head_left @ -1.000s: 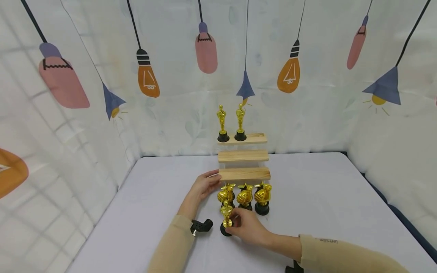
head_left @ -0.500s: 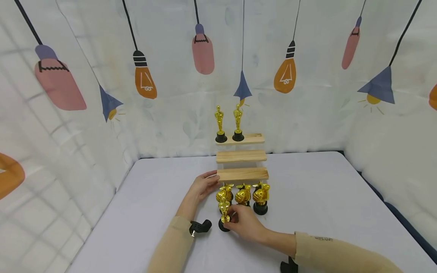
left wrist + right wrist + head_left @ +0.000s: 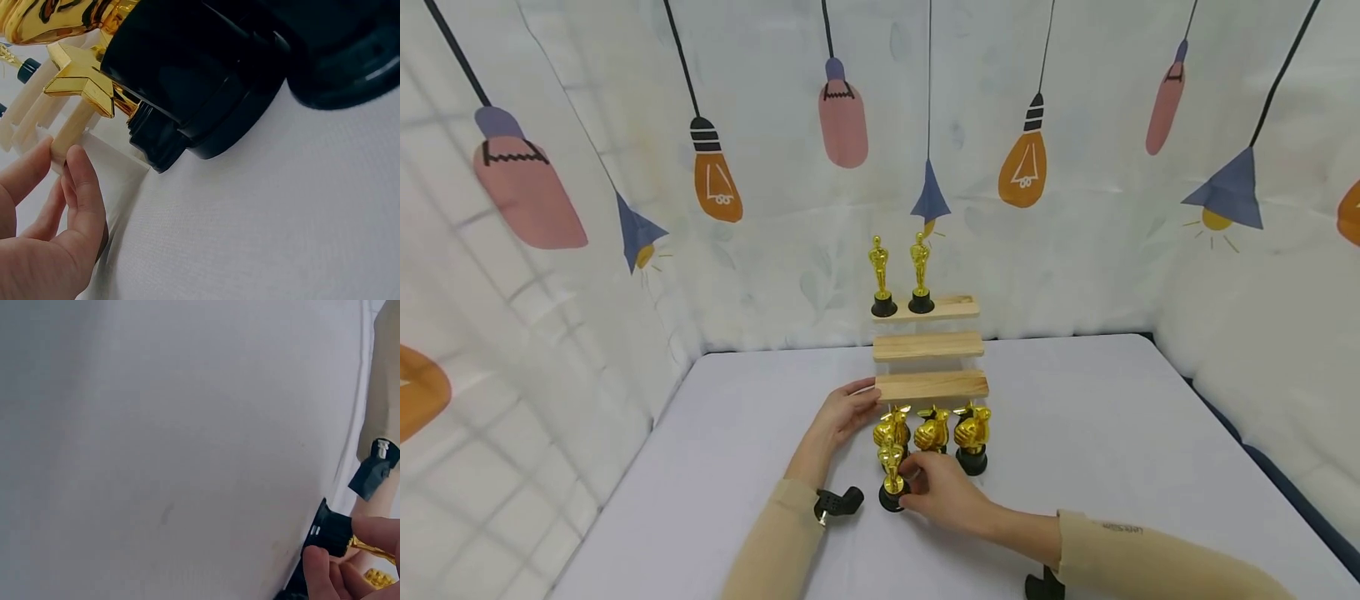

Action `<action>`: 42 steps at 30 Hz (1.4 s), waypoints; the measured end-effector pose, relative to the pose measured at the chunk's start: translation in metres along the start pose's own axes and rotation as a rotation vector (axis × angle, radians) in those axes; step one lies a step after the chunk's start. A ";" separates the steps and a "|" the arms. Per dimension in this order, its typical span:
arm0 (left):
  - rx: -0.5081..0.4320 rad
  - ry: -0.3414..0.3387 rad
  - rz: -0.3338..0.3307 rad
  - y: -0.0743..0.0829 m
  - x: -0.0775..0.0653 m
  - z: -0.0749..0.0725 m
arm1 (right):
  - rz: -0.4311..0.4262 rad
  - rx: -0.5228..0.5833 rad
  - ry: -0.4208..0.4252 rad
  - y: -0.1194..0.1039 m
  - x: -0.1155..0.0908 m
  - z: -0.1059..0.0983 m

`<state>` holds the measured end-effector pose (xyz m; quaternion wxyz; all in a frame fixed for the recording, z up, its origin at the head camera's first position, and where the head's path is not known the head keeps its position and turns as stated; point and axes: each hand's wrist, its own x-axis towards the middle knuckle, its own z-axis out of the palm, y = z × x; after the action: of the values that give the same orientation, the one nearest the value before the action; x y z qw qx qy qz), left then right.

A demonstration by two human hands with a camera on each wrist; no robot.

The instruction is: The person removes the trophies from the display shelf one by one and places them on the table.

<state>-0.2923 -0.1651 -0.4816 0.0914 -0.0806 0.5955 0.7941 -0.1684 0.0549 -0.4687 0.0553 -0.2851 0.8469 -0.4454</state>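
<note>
Two hands work just in front of the wooden stepped stand [image 3: 931,385]; the right hand [image 3: 942,497] has its fingers [image 3: 322,567] curled round the black base of a small gold statuette trophy [image 3: 891,477], which stands upright on the table [image 3: 730,467] just in front of the stand; the left hand [image 3: 847,410] lies with relaxed, nearly straight fingers [image 3: 83,181] touching the left end of the stand's lowest step. Three squat gold trophies [image 3: 932,432] stand in a row between the held trophy and the stand; two tall ones [image 3: 901,275] stand on the stand's top step.

The held trophy looks top-heavy and slim, so a grip this low could let it tilt; lifted carelessly, it might clip the row just behind it and knock those over. The stand may shift if the left hand lets go.

Only the head view shows the whole layout; the left wrist view shows fingertips on the step's pale end; the right wrist view shows the pinch on the base.
</note>
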 end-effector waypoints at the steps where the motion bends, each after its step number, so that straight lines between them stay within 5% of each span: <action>1: 0.000 0.001 0.003 0.000 0.000 0.000 | -0.006 -0.008 -0.001 0.000 -0.002 -0.003; 12: -0.001 0.006 0.015 -0.002 0.001 0.002 | -0.095 -0.017 -0.033 -0.015 -0.018 -0.043; 20: 0.014 -0.004 0.012 0.000 -0.001 0.001 | -0.134 0.020 0.033 -0.034 -0.019 -0.062; 35: 0.005 -0.004 0.008 -0.003 -0.002 0.000 | -0.142 0.026 0.184 -0.051 0.005 -0.101; 42: -0.015 0.005 0.004 -0.002 -0.001 -0.001 | -0.038 0.131 0.251 -0.050 0.029 -0.126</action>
<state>-0.2907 -0.1653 -0.4831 0.0878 -0.0820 0.5898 0.7986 -0.2147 0.1087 -0.3499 -0.0413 -0.2389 0.8108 -0.5328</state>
